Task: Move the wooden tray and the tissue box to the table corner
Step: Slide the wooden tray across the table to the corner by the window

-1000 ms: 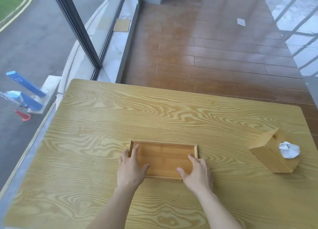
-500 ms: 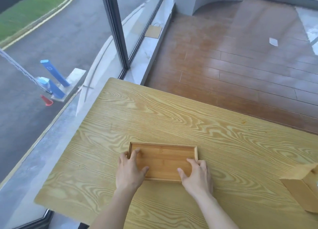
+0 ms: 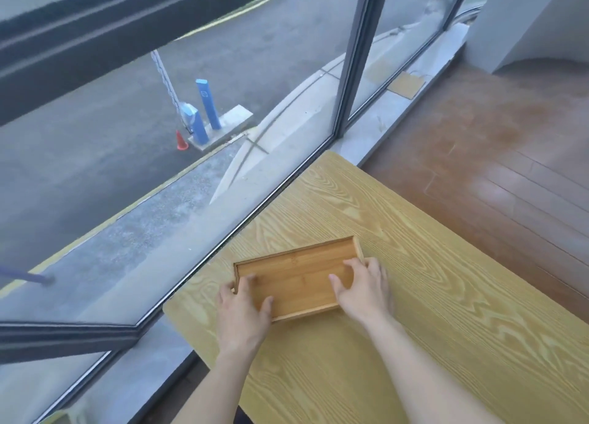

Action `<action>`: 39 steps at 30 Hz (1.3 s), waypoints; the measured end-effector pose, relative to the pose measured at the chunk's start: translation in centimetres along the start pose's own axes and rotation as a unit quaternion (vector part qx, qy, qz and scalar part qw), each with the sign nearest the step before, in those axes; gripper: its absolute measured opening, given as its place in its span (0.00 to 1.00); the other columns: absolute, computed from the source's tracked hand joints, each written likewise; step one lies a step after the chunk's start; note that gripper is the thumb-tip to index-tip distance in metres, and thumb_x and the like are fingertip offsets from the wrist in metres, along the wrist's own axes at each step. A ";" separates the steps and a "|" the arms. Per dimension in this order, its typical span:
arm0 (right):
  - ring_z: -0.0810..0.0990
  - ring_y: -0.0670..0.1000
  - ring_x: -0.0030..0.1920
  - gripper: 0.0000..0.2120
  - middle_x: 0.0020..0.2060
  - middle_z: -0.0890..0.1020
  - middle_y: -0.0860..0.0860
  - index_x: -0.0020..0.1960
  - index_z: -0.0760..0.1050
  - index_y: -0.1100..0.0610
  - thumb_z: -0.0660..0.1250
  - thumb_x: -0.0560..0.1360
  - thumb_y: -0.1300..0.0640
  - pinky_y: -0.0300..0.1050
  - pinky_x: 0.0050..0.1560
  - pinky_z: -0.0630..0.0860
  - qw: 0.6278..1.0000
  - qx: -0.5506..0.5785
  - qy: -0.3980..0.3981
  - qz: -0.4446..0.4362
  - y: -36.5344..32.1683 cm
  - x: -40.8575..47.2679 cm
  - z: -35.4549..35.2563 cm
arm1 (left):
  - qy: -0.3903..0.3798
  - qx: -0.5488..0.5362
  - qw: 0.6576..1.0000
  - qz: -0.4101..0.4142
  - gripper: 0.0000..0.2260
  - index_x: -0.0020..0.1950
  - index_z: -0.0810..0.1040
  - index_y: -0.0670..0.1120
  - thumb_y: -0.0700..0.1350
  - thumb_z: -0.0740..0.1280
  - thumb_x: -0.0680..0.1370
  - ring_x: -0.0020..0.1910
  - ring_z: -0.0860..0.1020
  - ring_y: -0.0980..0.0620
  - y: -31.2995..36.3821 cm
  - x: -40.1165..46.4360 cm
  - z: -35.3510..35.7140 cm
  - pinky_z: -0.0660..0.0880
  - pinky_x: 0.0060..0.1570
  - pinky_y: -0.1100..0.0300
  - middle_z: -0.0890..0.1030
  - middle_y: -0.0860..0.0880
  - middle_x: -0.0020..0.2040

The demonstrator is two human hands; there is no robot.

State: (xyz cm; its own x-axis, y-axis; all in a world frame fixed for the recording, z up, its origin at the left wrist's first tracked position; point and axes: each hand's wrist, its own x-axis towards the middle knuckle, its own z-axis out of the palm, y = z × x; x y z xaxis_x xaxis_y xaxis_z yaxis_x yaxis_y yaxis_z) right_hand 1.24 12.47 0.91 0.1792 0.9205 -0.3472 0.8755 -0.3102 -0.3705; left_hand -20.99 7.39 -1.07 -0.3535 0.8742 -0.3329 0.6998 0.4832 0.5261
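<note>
Down on the pale, strongly grained table (image 3: 430,312), the wooden tray (image 3: 299,277) lies flat near the corner that meets the window (image 3: 191,200), its long sides running at a slant to the table edge. Both hands grip it by its short ends. The left hand (image 3: 242,309) closes over the near-left end, thumb inside the tray on its floor and the other fingers curled around the outer rim. The right hand (image 3: 363,293) closes over the right end in the same way, thumb laid on the tray floor, fingers bent over the rim and its outside. The tray is bare inside and carries no readable mark; a small dark spot near its middle is too blurred to read. The tissue box is out of view. Through the glass, outside on the pavement, stand two blue posts (image 3: 207,104) and an orange cone (image 3: 181,141); a small white marking on the taller post cannot be made out.
</note>
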 end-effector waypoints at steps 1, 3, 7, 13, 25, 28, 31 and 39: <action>0.71 0.58 0.67 0.26 0.66 0.73 0.55 0.70 0.75 0.50 0.67 0.78 0.38 0.54 0.61 0.75 1.000 -0.009 -0.001 -0.016 -1.2 0.9 0.0 | 0.005 -0.009 1.000 -0.014 0.24 0.71 0.71 0.54 0.55 0.70 0.76 0.69 0.68 0.42 -0.3 0.2 -0.4 0.72 0.64 0.48 0.69 0.42 0.66; 0.71 0.60 0.68 0.25 0.67 0.74 0.56 0.70 0.76 0.50 0.67 0.78 0.38 0.56 0.63 0.75 0.999 -0.026 -0.003 -0.046 -3.7 2.7 0.2 | 0.015 -0.017 0.999 -0.041 0.24 0.71 0.70 0.55 0.55 0.70 0.76 0.68 0.69 0.42 -1.0 0.7 -1.1 0.73 0.63 0.48 0.70 0.42 0.65; 0.70 0.60 0.68 0.26 0.67 0.76 0.56 0.68 0.77 0.50 0.66 0.77 0.36 0.57 0.65 0.74 0.996 -0.034 -0.009 -0.078 -7.2 5.4 0.6 | 0.018 -0.036 0.997 -0.072 0.21 0.68 0.71 0.57 0.55 0.69 0.77 0.63 0.74 0.42 -2.1 1.3 -1.5 0.74 0.60 0.51 0.70 0.44 0.64; 0.68 0.62 0.72 0.26 0.73 0.73 0.57 0.66 0.78 0.47 0.66 0.75 0.33 0.58 0.71 0.69 0.993 -0.035 -0.033 -0.105 -9.5 8.2 1.8 | 0.015 -0.050 0.995 -0.090 0.18 0.66 0.72 0.57 0.55 0.69 0.77 0.61 0.75 0.44 -2.5 2.1 -1.0 0.72 0.61 0.53 0.69 0.46 0.63; 0.54 0.59 0.84 0.34 0.84 0.59 0.57 0.76 0.72 0.47 0.71 0.74 0.35 0.62 0.82 0.54 0.989 0.035 -0.087 -0.117 -8.3 9.5 3.9 | 0.028 0.020 0.998 -0.043 0.21 0.69 0.71 0.57 0.58 0.67 0.77 0.56 0.74 0.52 -5.0 2.8 -1.2 0.74 0.53 0.58 0.70 0.51 0.61; 0.52 0.58 0.84 0.36 0.84 0.56 0.56 0.79 0.68 0.46 0.70 0.75 0.34 0.60 0.83 0.50 0.987 -0.026 -0.053 -0.146 -7.1 8.2 4.2 | 0.069 0.091 0.993 0.008 0.25 0.70 0.71 0.56 0.61 0.67 0.75 0.65 0.71 0.48 -4.9 3.2 -1.6 0.73 0.62 0.52 0.72 0.49 0.64; 0.50 0.57 0.84 0.38 0.85 0.55 0.56 0.80 0.65 0.45 0.69 0.75 0.34 0.57 0.82 0.47 0.977 -0.083 -0.060 -0.189 -6.2 6.7 4.7 | 0.037 0.110 0.989 0.086 0.29 0.73 0.68 0.57 0.65 0.64 0.75 0.73 0.64 0.48 -4.5 3.9 -1.6 0.64 0.73 0.48 0.67 0.50 0.73; 0.40 0.55 0.85 0.41 0.85 0.44 0.55 0.83 0.57 0.43 0.68 0.76 0.34 0.57 0.84 0.42 0.961 -0.146 -0.132 -0.193 -6.0 5.6 5.6 | -0.065 0.150 0.976 0.145 0.34 0.79 0.55 0.61 0.66 0.63 0.75 0.81 0.42 0.50 -4.4 4.7 0.0 0.45 0.78 0.49 0.49 0.51 0.83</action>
State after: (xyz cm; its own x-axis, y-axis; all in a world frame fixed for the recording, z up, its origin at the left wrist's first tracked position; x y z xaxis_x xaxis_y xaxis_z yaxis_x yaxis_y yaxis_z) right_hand -5.56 18.19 -3.66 -0.2710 0.8491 -0.4534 0.9494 0.1580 -0.2715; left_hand -25.72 9.33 -4.94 -0.0455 0.9497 -0.3099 0.9161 0.1634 0.3662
